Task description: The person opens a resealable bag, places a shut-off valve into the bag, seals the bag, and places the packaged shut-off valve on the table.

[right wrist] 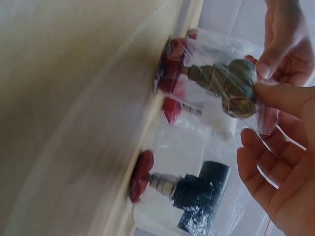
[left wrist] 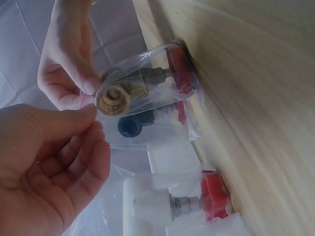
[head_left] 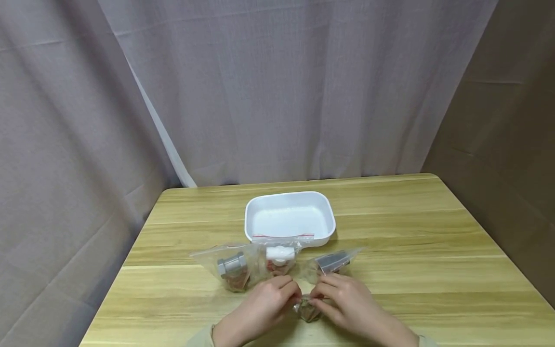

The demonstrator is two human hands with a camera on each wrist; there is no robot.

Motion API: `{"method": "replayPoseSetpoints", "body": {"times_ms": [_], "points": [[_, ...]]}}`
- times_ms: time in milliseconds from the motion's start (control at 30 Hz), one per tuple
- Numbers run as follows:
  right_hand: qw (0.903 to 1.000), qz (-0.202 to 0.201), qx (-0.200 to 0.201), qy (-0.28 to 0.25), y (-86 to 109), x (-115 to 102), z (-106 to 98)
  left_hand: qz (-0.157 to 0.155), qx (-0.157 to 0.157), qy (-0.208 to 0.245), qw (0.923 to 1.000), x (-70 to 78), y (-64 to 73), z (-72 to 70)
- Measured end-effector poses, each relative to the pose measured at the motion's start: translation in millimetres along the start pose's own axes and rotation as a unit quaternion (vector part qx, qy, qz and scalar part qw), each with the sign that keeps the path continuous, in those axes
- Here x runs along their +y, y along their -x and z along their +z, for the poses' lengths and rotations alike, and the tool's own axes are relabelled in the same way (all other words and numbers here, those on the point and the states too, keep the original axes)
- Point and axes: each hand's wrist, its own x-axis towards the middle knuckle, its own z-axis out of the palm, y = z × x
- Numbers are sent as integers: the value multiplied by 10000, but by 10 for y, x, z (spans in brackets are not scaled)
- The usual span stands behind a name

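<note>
Close to the table's front, a brass valve with a red handwheel (right wrist: 172,64) stands inside a clear plastic bag (head_left: 308,311). Its threaded brass opening (left wrist: 113,101) shows in the left wrist view. My left hand (head_left: 270,301) pinches the bag's upper edge from the left, thumb against fingertips. From the right, my right hand (head_left: 347,301) pinches the same edge between thumb and index finger, its other fingers loosely bent. Just beyond the right hand lies a bagged black valve (right wrist: 202,191). A bagged white valve (head_left: 279,255) stands beyond the left hand.
A bagged grey valve (head_left: 234,265) stands left of the white one. Behind the bags sits a white rectangular tray (head_left: 288,221), with the white valve's bag overlapping its front rim in the head view. Curtains (head_left: 277,96) surround the wooden table (head_left: 433,250) at back and sides.
</note>
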Motion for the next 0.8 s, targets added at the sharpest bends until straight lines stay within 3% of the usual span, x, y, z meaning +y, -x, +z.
{"method": "replayPoseSetpoints", "body": {"times_ms": [267,600,800], "points": [[9998,-138,80,-94,-16,13,27,96,154,-238,9996,-20,4,34],[9995,-150,-177,231,-32,-36,53,153,-98,-516,9985,-4,6,38],[9999,-105,-55,13,-24,-6,40,44,53,-336,9994,-22,9,32]]}}
